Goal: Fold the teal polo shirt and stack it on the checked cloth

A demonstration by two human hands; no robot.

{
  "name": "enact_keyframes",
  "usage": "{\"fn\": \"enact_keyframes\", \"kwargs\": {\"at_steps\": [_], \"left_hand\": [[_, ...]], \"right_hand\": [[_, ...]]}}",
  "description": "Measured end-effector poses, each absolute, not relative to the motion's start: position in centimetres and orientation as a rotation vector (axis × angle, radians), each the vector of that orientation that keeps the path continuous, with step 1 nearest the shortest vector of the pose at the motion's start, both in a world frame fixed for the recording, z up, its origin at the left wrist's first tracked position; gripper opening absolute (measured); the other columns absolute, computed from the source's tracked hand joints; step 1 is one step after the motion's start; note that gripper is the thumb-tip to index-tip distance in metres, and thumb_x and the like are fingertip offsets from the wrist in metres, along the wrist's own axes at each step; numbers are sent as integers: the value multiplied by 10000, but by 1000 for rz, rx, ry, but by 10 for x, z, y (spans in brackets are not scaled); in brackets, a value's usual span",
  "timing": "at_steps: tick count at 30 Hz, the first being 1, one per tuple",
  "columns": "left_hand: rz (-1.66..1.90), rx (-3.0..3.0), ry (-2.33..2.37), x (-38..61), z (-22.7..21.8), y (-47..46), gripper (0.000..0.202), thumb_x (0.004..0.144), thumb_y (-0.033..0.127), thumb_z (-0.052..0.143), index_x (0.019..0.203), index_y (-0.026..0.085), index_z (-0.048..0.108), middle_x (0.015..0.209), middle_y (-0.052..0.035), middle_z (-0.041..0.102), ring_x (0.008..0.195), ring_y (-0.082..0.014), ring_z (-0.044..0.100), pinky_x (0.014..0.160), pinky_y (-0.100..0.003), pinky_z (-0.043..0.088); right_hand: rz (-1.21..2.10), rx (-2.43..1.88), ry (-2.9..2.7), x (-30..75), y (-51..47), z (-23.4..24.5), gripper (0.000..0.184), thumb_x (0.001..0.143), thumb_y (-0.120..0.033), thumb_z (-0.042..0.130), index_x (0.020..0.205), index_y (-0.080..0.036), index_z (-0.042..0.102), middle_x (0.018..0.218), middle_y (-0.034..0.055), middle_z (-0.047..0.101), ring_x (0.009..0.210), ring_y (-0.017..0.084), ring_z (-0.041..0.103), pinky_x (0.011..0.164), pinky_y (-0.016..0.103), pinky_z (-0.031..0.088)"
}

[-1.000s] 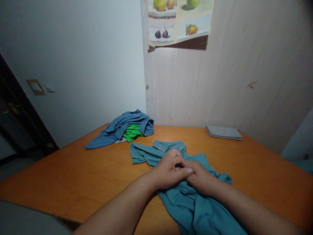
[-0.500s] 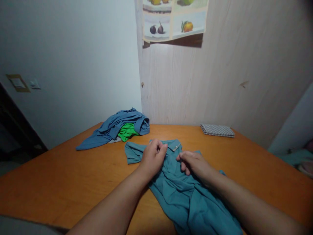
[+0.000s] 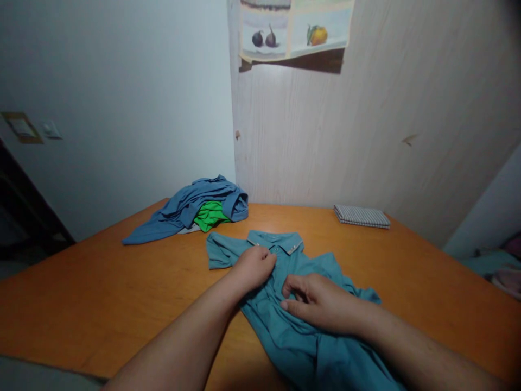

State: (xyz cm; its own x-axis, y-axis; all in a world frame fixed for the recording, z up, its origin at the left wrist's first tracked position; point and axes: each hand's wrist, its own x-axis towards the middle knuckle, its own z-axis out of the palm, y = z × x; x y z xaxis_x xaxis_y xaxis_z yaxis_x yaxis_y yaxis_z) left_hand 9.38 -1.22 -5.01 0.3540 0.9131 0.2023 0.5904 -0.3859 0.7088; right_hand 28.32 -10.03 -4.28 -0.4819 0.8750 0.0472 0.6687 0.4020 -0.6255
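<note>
Teal polo shirt (image 3: 280,328) is lying on the orange-brown table (image 3: 134,304) right in front of my camera, collar (image 3: 290,244) at the far end, body rumpled and running down toward the lower right. Compared with half a second ago, I can see both collar tips now; the left hand (image 3: 254,268) was covering one of them and has since dropped to just below it. Right hand (image 3: 321,301) has moved too, down from near the other tip to over the middle of the shirt. Fingers on the left are curled in tight beside the button placket, but honestly I can't tell from my end if they're pinching any cloth. On the right they're loosely bent, with a clear gap between thumb and forefinger and nothing gripped that I can see. Left forearm slants up from the bottom left, back of the hand on top; the right one comes in from the bottom right, thumb side facing me. Further back there's a blue garment (image 3: 179,212) heaped with some green cloth (image 3: 210,216), plus a folded checked cloth (image 3: 361,216) off to the right.
</note>
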Motion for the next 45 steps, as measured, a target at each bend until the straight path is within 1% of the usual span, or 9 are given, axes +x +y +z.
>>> {"fn": "enact_keyframes", "kwargs": {"at_steps": [6, 12, 16, 22, 26, 31, 35, 40, 45], "left_hand": [[593, 2078, 1432, 93, -47, -21, 348, 709, 544, 717, 657, 219, 606, 568, 4, 562, 525, -173, 472, 518, -277, 248], [678, 1999, 1296, 93, -57, -20, 204, 623, 308, 775, 740, 209, 639, 583, 34, 570, 556, -154, 499, 531, -242, 259], [556, 2119, 1182, 100, -57, -26, 194, 635, 206, 685, 826, 206, 653, 653, 33, 590, 602, -150, 513, 518, -238, 244], [448, 2177, 1140, 98, -46, -29, 254, 651, 217, 638, 904, 202, 623, 704, 33, 580, 628, -146, 506, 518, -229, 281], [424, 2138, 1207, 91, -39, -24, 80, 746, 255, 548, 762, 186, 583, 654, 23, 530, 599, -137, 472, 510, -235, 285], [484, 2058, 1192, 91, -41, -20, 193, 785, 262, 470, 608, 191, 501, 568, 25, 455, 535, -123, 411, 492, -245, 249], [535, 2011, 1220, 96, -47, -18, 216, 770, 297, 507, 583, 197, 468, 541, 39, 414, 505, -113, 381, 473, -243, 215], [436, 2057, 1334, 97, -52, -19, 290, 760, 426, 594, 601, 184, 570, 504, 34, 451, 483, -120, 398, 461, -251, 198], [494, 1952, 1205, 98, -53, -24, 100, 666, 269, 627, 678, 177, 589, 557, 45, 497, 509, -105, 418, 472, -220, 241]], "right_hand": [[850, -1287, -2331, 283, -101, -39, 146, 885, -360, 629, 957, -233, 644, 636, -50, 544, 580, 121, 497, 523, 232, 324], [1032, -1195, -2319, 280, -107, -34, 176, 857, -330, 653, 995, -222, 631, 639, -73, 495, 558, 92, 448, 498, 209, 310], [1207, -1141, -2185, 277, -106, -38, 89, 853, -288, 616, 874, -202, 622, 596, -77, 473, 518, 76, 417, 475, 195, 302], [1173, -1260, -1513, 281, -81, -54, 108, 833, -306, 548, 821, -200, 560, 698, -31, 608, 546, 101, 591, 492, 203, 443], [1153, -1369, -1283, 286, -68, -61, 118, 776, -263, 555, 878, -203, 556, 740, -22, 625, 590, 123, 639, 517, 226, 494], [1125, -1404, -1464, 286, -71, -63, 88, 766, -248, 543, 836, -201, 568, 652, -43, 572, 514, 107, 562, 449, 206, 403], [1048, -1389, -1606, 284, -72, -63, 74, 774, -239, 554, 810, -190, 597, 590, -59, 501, 496, 91, 457, 443, 200, 334], [1054, -1381, -1623, 285, -70, -64, 126, 793, -243, 556, 867, -181, 637, 615, -49, 526, 510, 96, 450, 459, 206, 334], [1051, -1400, -1652, 287, -69, -63, 140, 789, -246, 563, 869, -176, 654, 593, -52, 506, 511, 100, 443, 458, 205, 322]]}}
